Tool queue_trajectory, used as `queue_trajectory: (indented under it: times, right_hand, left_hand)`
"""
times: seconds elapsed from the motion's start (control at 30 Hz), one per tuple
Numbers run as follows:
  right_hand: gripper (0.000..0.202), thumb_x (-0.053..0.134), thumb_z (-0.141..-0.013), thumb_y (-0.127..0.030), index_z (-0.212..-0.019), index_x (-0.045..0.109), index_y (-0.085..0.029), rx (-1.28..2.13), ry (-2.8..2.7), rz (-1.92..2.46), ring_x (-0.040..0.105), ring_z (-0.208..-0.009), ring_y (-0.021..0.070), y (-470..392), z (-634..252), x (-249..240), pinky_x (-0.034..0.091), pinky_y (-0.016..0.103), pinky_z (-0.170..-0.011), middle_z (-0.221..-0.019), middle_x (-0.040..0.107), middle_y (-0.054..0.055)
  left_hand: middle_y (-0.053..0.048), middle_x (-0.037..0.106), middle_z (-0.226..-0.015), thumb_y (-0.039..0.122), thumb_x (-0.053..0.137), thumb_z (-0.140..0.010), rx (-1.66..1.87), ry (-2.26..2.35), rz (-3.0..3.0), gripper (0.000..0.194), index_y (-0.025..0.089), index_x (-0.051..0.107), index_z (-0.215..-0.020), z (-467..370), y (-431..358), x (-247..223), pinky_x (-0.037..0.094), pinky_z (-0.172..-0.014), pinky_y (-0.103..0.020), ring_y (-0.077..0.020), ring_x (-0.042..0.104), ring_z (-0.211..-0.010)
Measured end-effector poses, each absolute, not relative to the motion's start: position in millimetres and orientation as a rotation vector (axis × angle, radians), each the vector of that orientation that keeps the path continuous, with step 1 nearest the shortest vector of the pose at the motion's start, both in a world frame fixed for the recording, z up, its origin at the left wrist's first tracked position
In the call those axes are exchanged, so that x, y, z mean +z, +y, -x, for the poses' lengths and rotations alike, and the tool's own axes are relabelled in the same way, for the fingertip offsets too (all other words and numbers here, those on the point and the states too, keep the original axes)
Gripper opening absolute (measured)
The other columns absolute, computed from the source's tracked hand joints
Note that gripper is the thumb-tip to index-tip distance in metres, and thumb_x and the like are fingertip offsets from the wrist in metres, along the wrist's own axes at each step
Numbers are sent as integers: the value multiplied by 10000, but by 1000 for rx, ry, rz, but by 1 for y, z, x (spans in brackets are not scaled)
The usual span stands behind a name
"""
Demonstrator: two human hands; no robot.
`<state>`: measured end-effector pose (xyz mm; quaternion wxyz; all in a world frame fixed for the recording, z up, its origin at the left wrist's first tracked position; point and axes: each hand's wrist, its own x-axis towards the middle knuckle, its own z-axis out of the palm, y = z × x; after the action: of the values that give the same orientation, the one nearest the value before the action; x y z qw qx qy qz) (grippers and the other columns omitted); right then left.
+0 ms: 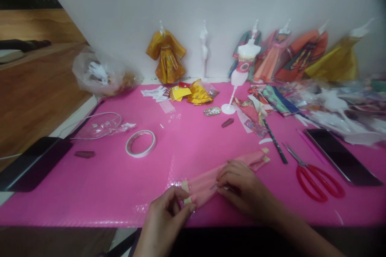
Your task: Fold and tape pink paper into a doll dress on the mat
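Observation:
A long pink pleated strip of paper or cloth with cream ends lies on the pink mat near the front edge. My left hand pinches its near cream end between thumb and fingers. Pressing down on the strip's middle is my right hand, fingers curled. The strip's far end points toward a dark pencil-like stick.
Red-handled scissors and a dark phone lie to the right. A tape roll sits left of centre, a black device at the left edge. Small dress mannequins, including a white one, line the wall, with fabric scraps around.

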<state>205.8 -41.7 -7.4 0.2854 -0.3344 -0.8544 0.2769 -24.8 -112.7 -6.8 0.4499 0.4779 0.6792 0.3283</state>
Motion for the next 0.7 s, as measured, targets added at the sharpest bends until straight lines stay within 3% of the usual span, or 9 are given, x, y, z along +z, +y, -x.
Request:
queue_trajectory:
  times: [0.33,0.53,0.7]
  right_hand:
    - [113,598,-917,-215,-816,637,-186,727,-2374,930,553,-837,206,-39,-206,0,431,361,-770,-822,620,42]
    - [118,573,-838,-78,-786,604,-180,443,-2360,706,541,-866,197,-45,-205,-4,378,472,-948,-885,631,43]
    - [152,521,-841,-55,-755,579,-166,392,-2396,622,528,-777,184,-44,-204,-12,423,394,-799,-782,630,42]
  left_hand:
    - [43,453,-557,438,665,-775,798,1656,-1202,274,190,587,-688,28,-115,-12,310,-517,-233,-141,419,-540]
    - [54,436,-541,415,647,-754,757,1657,-1182,256,185,568,-672,26,-113,-8,303,-506,-228,-131,400,-521]
    - [55,449,-547,413,642,-762,757,1657,-1198,260,181,569,-672,26,-114,-9,309,-512,-226,-127,408,-526]
